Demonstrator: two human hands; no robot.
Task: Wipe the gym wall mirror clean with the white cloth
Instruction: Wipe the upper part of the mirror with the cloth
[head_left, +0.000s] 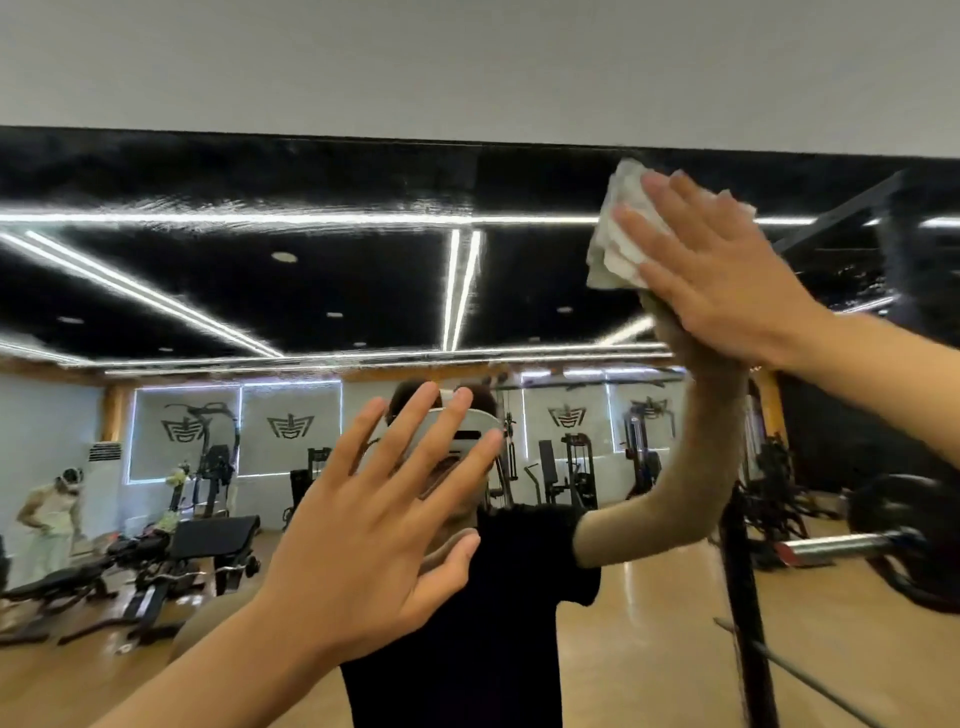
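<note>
The wall mirror (208, 291) fills most of the view, with its top edge just under a pale wall strip. My right hand (722, 275) presses a folded white cloth (615, 228) flat against the glass near the mirror's upper right, fingers straight. My left hand (374, 525) is raised lower down in the middle with fingers spread, at or just in front of the glass; contact cannot be told. My own reflection in a dark shirt shows behind both hands.
The mirror reflects a gym: benches and machines at the lower left, a loaded barbell (883, 540) at the right, a dark upright post (743, 597), a wooden floor, and a person in light clothes (49, 514) far left.
</note>
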